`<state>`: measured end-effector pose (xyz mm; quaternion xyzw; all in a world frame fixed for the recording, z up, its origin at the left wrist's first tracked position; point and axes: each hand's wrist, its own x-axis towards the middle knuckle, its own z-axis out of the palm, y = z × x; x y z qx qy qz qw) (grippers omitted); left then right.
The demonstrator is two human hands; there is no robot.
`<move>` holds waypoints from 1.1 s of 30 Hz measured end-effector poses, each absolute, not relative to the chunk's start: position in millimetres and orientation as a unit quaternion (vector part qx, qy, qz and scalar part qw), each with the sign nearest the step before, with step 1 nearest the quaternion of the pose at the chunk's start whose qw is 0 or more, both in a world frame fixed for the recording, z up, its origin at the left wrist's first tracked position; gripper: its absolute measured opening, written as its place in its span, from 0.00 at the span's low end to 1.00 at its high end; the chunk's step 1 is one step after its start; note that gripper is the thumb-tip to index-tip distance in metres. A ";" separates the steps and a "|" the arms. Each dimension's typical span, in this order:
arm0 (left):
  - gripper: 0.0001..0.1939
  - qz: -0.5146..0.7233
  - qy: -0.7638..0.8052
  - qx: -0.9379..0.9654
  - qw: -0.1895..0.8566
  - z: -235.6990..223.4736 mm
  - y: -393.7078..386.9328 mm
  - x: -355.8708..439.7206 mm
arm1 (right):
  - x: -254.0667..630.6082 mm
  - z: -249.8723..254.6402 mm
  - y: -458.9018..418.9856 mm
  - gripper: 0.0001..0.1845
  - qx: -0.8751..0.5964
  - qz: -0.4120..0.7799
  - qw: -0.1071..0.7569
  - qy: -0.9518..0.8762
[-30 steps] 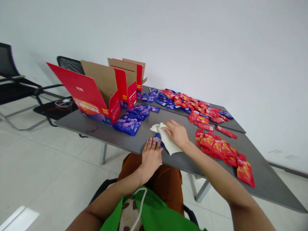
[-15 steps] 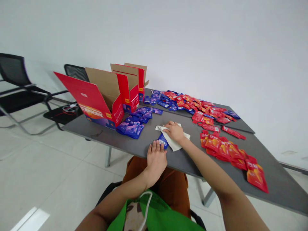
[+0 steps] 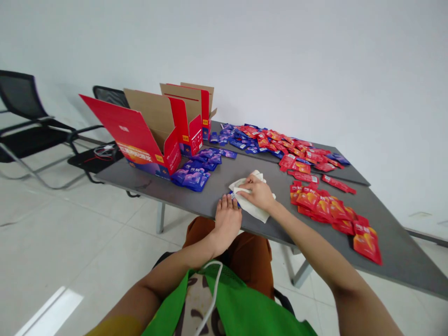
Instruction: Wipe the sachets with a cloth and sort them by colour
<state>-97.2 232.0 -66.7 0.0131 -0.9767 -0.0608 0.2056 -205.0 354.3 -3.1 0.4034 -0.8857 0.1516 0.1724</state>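
Note:
My left hand (image 3: 228, 217) lies flat at the table's near edge, with its outstretched fingertips on the near end of a small blue pouch. Most of that blue pouch (image 3: 232, 192) is hidden under a cream cloth (image 3: 258, 212). My right hand (image 3: 257, 192) is closed on the cloth, bunching it and pressing it down over the pouch. To the left lies an overlapping group of blue pouches (image 3: 192, 175). On the right, a row of overlapping red pouches (image 3: 327, 207) stretches towards the near edge.
Open red cartons (image 3: 140, 140) stand at the table's left side. Along the back is a mixed heap of red and blue pouches (image 3: 276, 142). Two loose red pouches (image 3: 303, 177) lie in front of it. Black chairs (image 3: 31, 126) stand beyond the grey table (image 3: 395, 242).
My right hand has moved the cloth back and forth over the blue pouch, now covering more of it than half a second ago. My left hand stays at the pouch's near end.

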 end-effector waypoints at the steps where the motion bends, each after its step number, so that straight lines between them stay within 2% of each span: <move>1: 0.23 -0.054 -0.977 0.013 0.206 -66.2 232.9 -97.0 | -200.9 -7.7 354.2 0.17 0.407 0.128 0.170 -0.888; 8: 0.21 -0.072 -0.983 0.021 0.168 -45.8 230.9 -103.5 | -221.2 -17.9 356.0 0.22 0.298 0.059 0.214 -0.928; 11: 0.19 -0.067 -0.987 0.018 0.143 -35.1 232.5 -112.2 | -240.5 -10.1 356.2 0.22 0.262 0.025 0.194 -0.945; 15: 0.23 -0.034 -0.982 0.069 0.172 -35.4 241.8 -122.2 | -256.8 3.9 358.1 0.21 0.265 -0.015 0.173 -0.949; 21: 0.21 -0.056 -0.974 0.059 0.212 -41.0 233.5 -113.0 | -249.0 21.9 371.2 0.24 0.284 0.050 0.241 -0.927; 24: 0.20 -0.183 -0.956 0.076 0.218 -42.7 213.5 -105.5 | -236.5 41.2 372.1 0.27 0.309 0.104 0.279 -0.903; 28: 0.21 -0.552 -0.800 0.049 0.230 -52.8 192.5 -111.1 | -214.2 67.1 361.6 0.29 0.356 0.190 0.339 -0.850; 30: 0.20 -0.694 -0.691 0.059 0.193 -55.7 188.3 -118.6 | -201.3 68.4 354.2 0.28 0.381 0.215 0.337 -0.834; 33: 0.13 -0.769 -0.625 0.105 0.088 -50.9 186.7 -127.8 | -184.5 49.3 344.2 0.26 0.444 0.199 0.293 -0.823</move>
